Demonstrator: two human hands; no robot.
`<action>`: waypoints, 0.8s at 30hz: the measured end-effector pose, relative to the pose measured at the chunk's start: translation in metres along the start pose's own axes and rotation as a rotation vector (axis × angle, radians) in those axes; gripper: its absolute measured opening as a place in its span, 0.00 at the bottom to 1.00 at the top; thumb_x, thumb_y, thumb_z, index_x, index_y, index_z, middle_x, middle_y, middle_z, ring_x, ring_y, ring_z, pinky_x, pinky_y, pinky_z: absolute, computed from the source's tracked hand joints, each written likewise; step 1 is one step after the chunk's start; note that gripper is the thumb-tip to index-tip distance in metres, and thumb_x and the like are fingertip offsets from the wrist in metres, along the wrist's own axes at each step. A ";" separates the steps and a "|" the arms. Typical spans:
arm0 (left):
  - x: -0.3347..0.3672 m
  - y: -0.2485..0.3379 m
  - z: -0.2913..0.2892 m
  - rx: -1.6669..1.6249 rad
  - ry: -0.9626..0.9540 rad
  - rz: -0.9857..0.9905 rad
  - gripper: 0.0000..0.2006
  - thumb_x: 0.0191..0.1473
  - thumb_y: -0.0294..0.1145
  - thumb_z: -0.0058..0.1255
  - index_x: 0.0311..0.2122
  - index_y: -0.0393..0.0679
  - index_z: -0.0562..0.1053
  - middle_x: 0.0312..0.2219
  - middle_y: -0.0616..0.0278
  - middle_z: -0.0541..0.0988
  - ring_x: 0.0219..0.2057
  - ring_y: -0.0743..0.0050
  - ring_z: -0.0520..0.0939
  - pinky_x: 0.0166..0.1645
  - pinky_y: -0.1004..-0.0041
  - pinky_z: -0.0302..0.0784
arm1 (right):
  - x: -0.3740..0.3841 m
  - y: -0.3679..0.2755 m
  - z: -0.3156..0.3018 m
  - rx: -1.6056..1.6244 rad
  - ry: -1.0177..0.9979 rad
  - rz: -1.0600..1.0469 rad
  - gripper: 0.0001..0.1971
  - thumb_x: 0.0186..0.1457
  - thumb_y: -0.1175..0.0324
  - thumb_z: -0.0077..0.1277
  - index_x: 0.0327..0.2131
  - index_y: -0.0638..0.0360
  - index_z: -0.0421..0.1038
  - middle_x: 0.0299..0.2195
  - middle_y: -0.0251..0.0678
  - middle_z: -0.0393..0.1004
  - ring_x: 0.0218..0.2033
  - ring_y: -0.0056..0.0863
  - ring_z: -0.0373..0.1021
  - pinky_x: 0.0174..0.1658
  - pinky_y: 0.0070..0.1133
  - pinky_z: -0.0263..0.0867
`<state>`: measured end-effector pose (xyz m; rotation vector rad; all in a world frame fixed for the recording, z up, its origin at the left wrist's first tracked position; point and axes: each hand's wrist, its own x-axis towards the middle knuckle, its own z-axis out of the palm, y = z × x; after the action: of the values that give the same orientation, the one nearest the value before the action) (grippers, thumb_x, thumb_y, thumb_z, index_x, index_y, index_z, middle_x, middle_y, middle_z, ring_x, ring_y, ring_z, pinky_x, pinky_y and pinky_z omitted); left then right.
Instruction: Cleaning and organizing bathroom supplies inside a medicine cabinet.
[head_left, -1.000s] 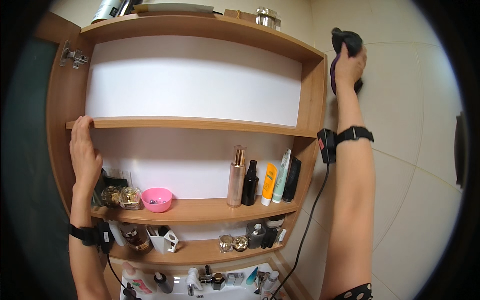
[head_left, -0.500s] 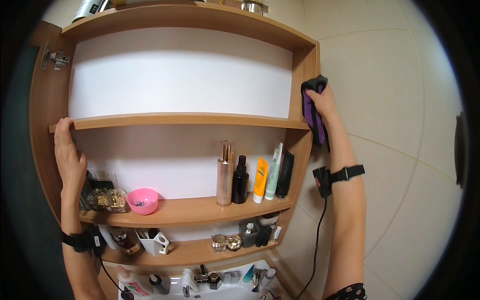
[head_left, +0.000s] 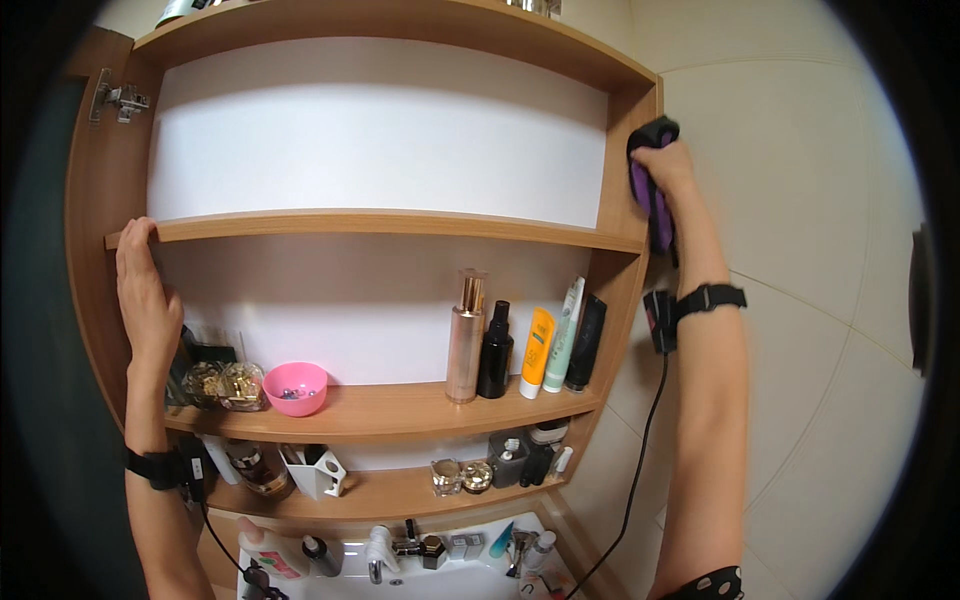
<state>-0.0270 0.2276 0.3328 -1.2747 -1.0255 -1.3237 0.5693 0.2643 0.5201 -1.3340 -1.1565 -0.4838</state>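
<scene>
A folded black and purple cloth (head_left: 655, 205) is bunched in my right hand (head_left: 670, 168), which presses it against the front edge of the cabinet's right side panel (head_left: 622, 150). The fingers under the cloth are partly hidden. On the far left, my left hand (head_left: 148, 300) lies with its fingers stretched up over the front edge of the middle wooden shelf (head_left: 380, 226), near the side panel. Its thumb stands apart, and it holds nothing. Above that shelf, the compartment shows only its white back panel (head_left: 380, 130).
Below stand a pink bowl (head_left: 296, 390) with small items, a rose-gold bottle (head_left: 465, 350), a black bottle (head_left: 495, 360) and several tubes (head_left: 537, 350). Jars (head_left: 446, 478) and a white holder (head_left: 316, 474) fill the lower shelf, above a crowded sink (head_left: 450, 580). Cables hang from both wrists.
My right hand has slid the cloth a little higher along the right panel's edge. The whole view has shifted slightly; my left hand stays at the middle shelf's left end.
</scene>
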 end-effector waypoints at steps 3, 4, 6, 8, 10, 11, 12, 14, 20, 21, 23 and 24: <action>-0.003 -0.004 0.000 -0.017 -0.005 -0.064 0.35 0.35 0.07 0.36 0.54 0.41 0.59 0.52 0.47 0.64 0.59 0.47 0.59 0.62 0.58 0.54 | -0.041 0.012 0.013 -0.094 0.144 -0.167 0.30 0.37 0.67 0.56 0.47 0.66 0.60 0.38 0.54 0.73 0.42 0.51 0.70 0.47 0.33 0.65; -0.003 -0.006 -0.003 -0.008 0.000 -0.074 0.35 0.35 0.07 0.36 0.54 0.41 0.59 0.52 0.47 0.64 0.59 0.47 0.59 0.62 0.58 0.54 | -0.062 0.001 0.016 -0.147 0.111 -0.139 0.30 0.40 0.68 0.55 0.48 0.67 0.56 0.38 0.57 0.72 0.42 0.52 0.70 0.47 0.35 0.65; -0.002 -0.002 -0.006 -0.008 0.004 -0.039 0.34 0.34 0.07 0.38 0.52 0.42 0.60 0.48 0.47 0.67 0.58 0.45 0.62 0.57 0.57 0.59 | -0.096 -0.011 0.014 -0.317 0.187 -0.241 0.32 0.47 0.75 0.50 0.56 0.67 0.50 0.47 0.60 0.67 0.51 0.51 0.64 0.50 0.34 0.65; 0.002 0.002 -0.011 -0.027 -0.005 -0.043 0.33 0.34 0.06 0.38 0.51 0.42 0.60 0.48 0.48 0.67 0.58 0.46 0.62 0.56 0.57 0.60 | -0.105 0.002 0.015 -0.410 0.363 -0.409 0.32 0.48 0.78 0.48 0.58 0.67 0.49 0.50 0.60 0.64 0.54 0.50 0.62 0.51 0.34 0.64; 0.001 0.000 -0.012 -0.039 -0.036 -0.033 0.32 0.34 0.06 0.38 0.51 0.43 0.61 0.48 0.49 0.67 0.58 0.48 0.62 0.53 0.57 0.61 | -0.111 0.001 0.005 -0.605 0.338 -0.721 0.33 0.48 0.81 0.46 0.59 0.62 0.52 0.55 0.57 0.59 0.58 0.47 0.57 0.54 0.34 0.62; 0.001 0.000 -0.013 -0.032 -0.030 -0.036 0.32 0.34 0.06 0.38 0.51 0.43 0.61 0.48 0.49 0.67 0.58 0.48 0.62 0.53 0.57 0.61 | -0.112 -0.002 0.000 -0.598 0.343 -0.727 0.33 0.48 0.81 0.46 0.59 0.62 0.52 0.55 0.57 0.59 0.58 0.47 0.57 0.54 0.34 0.62; 0.001 0.002 -0.014 -0.030 -0.042 -0.051 0.33 0.35 0.07 0.38 0.51 0.43 0.60 0.49 0.49 0.67 0.58 0.49 0.62 0.53 0.57 0.61 | -0.113 -0.007 -0.007 -0.577 0.280 -0.693 0.30 0.47 0.81 0.46 0.57 0.62 0.56 0.56 0.55 0.60 0.57 0.46 0.58 0.54 0.33 0.62; 0.000 0.001 -0.015 -0.020 -0.054 -0.065 0.33 0.35 0.07 0.40 0.52 0.43 0.60 0.50 0.51 0.66 0.59 0.50 0.61 0.53 0.58 0.61 | -0.113 -0.012 -0.015 -0.545 0.218 -0.697 0.25 0.47 0.80 0.46 0.53 0.60 0.64 0.54 0.52 0.62 0.55 0.45 0.61 0.55 0.31 0.62; 0.001 0.002 -0.017 0.007 -0.056 -0.065 0.33 0.34 0.08 0.40 0.52 0.41 0.60 0.50 0.53 0.66 0.59 0.50 0.61 0.52 0.58 0.62 | -0.130 -0.032 0.008 -0.468 -0.269 -0.588 0.15 0.44 0.73 0.47 0.40 0.58 0.71 0.32 0.51 0.75 0.37 0.49 0.71 0.41 0.37 0.66; 0.001 0.002 -0.017 -0.002 -0.064 -0.062 0.33 0.33 0.08 0.40 0.52 0.41 0.60 0.50 0.53 0.66 0.59 0.50 0.61 0.52 0.58 0.62 | -0.124 -0.035 0.016 -0.442 -0.290 -0.509 0.13 0.44 0.71 0.48 0.37 0.58 0.72 0.31 0.52 0.74 0.35 0.51 0.70 0.40 0.38 0.66; 0.001 0.002 -0.019 0.011 -0.077 -0.075 0.33 0.33 0.09 0.41 0.52 0.41 0.60 0.51 0.53 0.65 0.59 0.50 0.61 0.52 0.58 0.62 | -0.113 -0.057 0.020 -0.340 -0.446 -0.435 0.12 0.44 0.64 0.49 0.32 0.59 0.74 0.31 0.52 0.74 0.35 0.51 0.70 0.40 0.37 0.66; 0.002 0.003 -0.020 0.021 -0.085 -0.084 0.33 0.33 0.09 0.41 0.52 0.40 0.60 0.51 0.53 0.65 0.59 0.50 0.60 0.52 0.59 0.62 | -0.111 -0.071 0.025 -0.288 -0.532 -0.420 0.14 0.43 0.61 0.52 0.32 0.60 0.75 0.32 0.51 0.75 0.36 0.50 0.71 0.40 0.36 0.66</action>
<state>-0.0268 0.2068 0.3324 -1.2939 -1.1606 -1.3278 0.4553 0.2336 0.4568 -1.5198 -1.8846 -0.6348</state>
